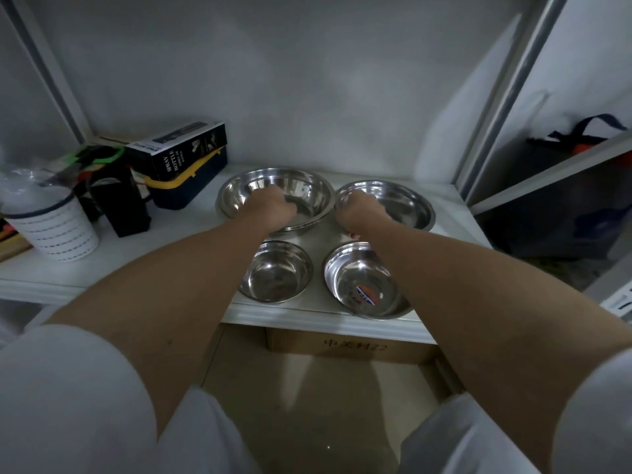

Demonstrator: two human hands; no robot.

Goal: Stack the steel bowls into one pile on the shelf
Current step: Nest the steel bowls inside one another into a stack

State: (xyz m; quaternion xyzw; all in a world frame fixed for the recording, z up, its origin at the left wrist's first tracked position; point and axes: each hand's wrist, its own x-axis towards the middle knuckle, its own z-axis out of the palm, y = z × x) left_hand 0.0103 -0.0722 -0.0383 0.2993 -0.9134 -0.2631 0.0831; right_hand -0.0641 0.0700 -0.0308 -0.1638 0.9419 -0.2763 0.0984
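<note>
Both bare forearms are reaching forward over the white shelf (191, 230) toward the back row of bowls.

Left hand (273, 208) is sitting over the near rim of the large round steel bowl stack (301, 189), back-left of the bowl group. Several nested rims are showing along its lower edge, so it is more than one bowl. The fingers are curling down and out of sight behind the hand; cannot tell whether they are clamping the rim or just resting on it.

Right hand (359, 213) is sitting at the near-left rim of the wide shallow steel bowl (400, 203), back-right, just beside the stack. The fingers are curling around the rim edge, with a fingertip showing below the hand. It is looking like a grip on that rim, but contact is not fully visible.

Two smaller bowls are sitting in the front row near the shelf edge: the small deep steel bowl (277, 271) front-left, partly under the left forearm, and the small steel bowl with a red-blue sticker (362, 282) front-right, partly under the right forearm. Both are upright, apart from each other, and untouched.

On the left of the shelf: a black spray-bottle box (178, 152) lying on a blue-and-yellow case (191, 186), and a white ribbed cup (54, 224).
</note>
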